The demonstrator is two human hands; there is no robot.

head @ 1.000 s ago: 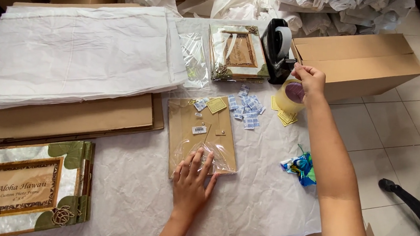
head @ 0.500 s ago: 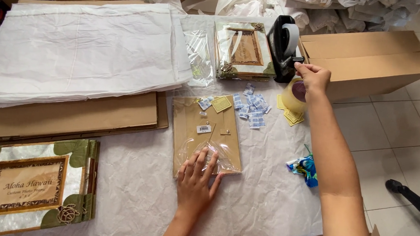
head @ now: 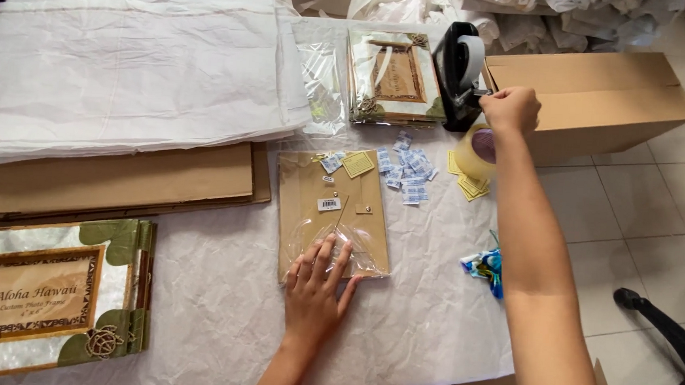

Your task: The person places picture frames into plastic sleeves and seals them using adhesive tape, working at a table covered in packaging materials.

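**Right hand at the tape dispenser, left hand pinning the bagged frame**

The right hand (head: 511,109) is closed in a loose fist at the front edge of the black tape dispenser (head: 458,74), which stands at about one o'clock from the middle of the table. Its fingers are curled at the cutter end; whether they pinch a tape end cannot be told from this view. The dispenser lies just to the hand's ten o'clock, touching or nearly so, with its long axis running from twelve to six o'clock and the roll side towards twelve.

The left hand (head: 318,284) lies flat with fingers spread, pressing the near edge of the bagged frame back (head: 332,209), a brown rectangle in clear plastic lying face down near the table's middle. The frame's long axis runs twelve to six; its loose plastic end points to six, under the left fingers. From the right hand the frame lies at about seven to eight o'clock, well apart; the left hand is by far the nearer to it.

Small printed labels (head: 407,169) are scattered just beyond the frame at its one o'clock. A clear tape roll (head: 476,151) sits on yellow squares just below the right wrist. An open cardboard box (head: 594,97) stands at three o'clock of the dispenser.
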